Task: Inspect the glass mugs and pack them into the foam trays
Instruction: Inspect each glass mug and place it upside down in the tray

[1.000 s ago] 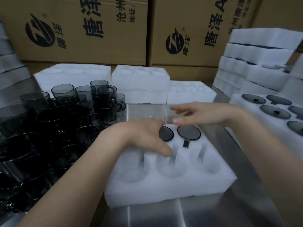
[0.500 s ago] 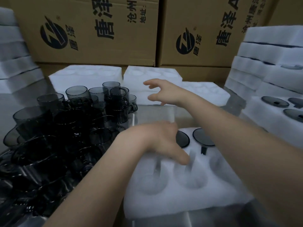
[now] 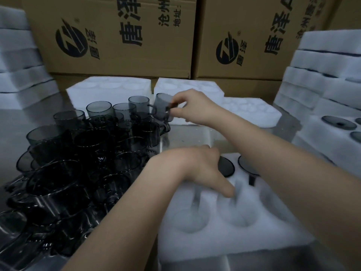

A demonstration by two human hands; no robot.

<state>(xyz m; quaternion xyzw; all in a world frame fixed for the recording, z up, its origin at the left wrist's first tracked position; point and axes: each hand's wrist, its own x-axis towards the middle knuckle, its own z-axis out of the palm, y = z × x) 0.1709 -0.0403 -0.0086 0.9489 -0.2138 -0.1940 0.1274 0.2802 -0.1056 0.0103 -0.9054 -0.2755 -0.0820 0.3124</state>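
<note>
**Lifting one glass mug off the edge of the crowd**

The right hand pinches the glass mug by its handle, thumb and fingertips closed on that thin loop. The mug hangs tilted in the air at the far right edge of the packed cluster of mugs, just above its neighbours. The left hand lies palm down on the near foam tray, thumb stretched toward a handle slot, holding nothing; its fingers are partly hidden. Two packed mugs, dark bases up, sit in the tray's back row, and the three front pockets are empty.

The weak point, I judge, is the grip. A handle-only pinch lets the body swing, and a swing here would clip the rims just below and chip glass. The smooth handle could also slip while the mug is turned for inspection. The left hand appears to lie over the back-left pocket and may block it. The handle must meet its slot, or the mug will sit proud of the foam. The steel table would not forgive a drop.
</note>
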